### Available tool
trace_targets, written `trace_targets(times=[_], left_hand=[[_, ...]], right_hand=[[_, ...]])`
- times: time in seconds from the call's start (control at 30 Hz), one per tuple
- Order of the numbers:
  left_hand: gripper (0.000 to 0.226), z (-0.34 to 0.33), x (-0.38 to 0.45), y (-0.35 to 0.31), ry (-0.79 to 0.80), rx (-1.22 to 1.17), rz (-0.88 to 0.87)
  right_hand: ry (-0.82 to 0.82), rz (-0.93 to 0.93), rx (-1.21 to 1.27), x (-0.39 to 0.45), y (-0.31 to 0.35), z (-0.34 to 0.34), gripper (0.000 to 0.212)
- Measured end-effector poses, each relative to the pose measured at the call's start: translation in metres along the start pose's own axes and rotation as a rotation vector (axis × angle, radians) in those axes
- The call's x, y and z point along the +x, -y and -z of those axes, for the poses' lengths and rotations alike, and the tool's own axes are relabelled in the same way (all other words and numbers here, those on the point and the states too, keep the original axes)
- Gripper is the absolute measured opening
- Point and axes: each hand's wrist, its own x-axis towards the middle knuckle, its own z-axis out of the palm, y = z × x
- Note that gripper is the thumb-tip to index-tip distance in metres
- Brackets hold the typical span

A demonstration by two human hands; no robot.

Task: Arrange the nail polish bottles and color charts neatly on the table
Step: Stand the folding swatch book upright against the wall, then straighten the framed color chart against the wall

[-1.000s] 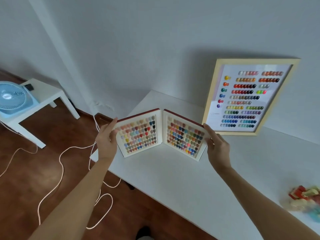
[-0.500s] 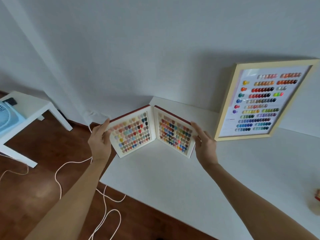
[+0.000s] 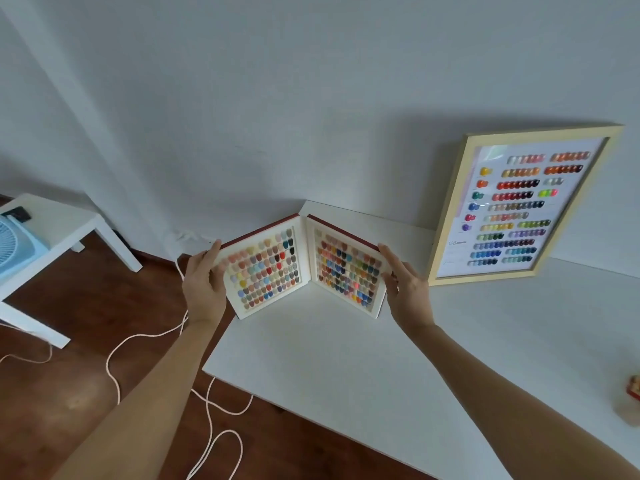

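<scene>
A folding color chart book (image 3: 304,268) with red covers stands open in a V at the left end of the white table (image 3: 346,368), its two white pages full of small colored nail swatches. My left hand (image 3: 204,282) grips the outer edge of its left page and my right hand (image 3: 405,285) grips the outer edge of its right page. A wood-framed color chart (image 3: 516,206) leans upright against the wall to the right of the book. At the far right edge, part of a small red and beige object (image 3: 632,400) shows, blurred; no nail polish bottle is plainly visible.
A small white side table (image 3: 69,226) at the left carries a light blue fan (image 3: 14,247) and a dark small device (image 3: 15,213). White cables (image 3: 145,337) lie looped on the wooden floor beside the table's left edge.
The open chart book has moved back toward the table's far left corner, still held in both hands. The view has shifted right, so the fan and the right-edge object sit further toward the frame edges.
</scene>
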Motion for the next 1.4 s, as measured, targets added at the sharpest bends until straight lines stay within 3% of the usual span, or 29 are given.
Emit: trace_targets(times=[0.37,0.7,1.1,1.4], left_hand=[[0.046,-0.006,-0.001,-0.029,0.022,0.225,-0.031],[0.041,-0.054,-0.009,-0.139,0.031,-0.03,-0.172],[0.039,-0.169,-0.041,-0.3,0.088,-0.237,-0.269],[0.042,-0.254,-0.06,-0.331,0.181,-0.226,-0.166]], right_hand=[[0.051,-0.003,-0.064,-0.005,-0.002,0.022,0.063],[-0.057,0.007,-0.078,-0.015,-0.03,0.072,0.059],[-0.14,-0.025,-0.112,-0.034,-0.118,0.194,0.054],[-0.198,-0.09,-0.183,-0.018,-0.185,0.249,0.052]])
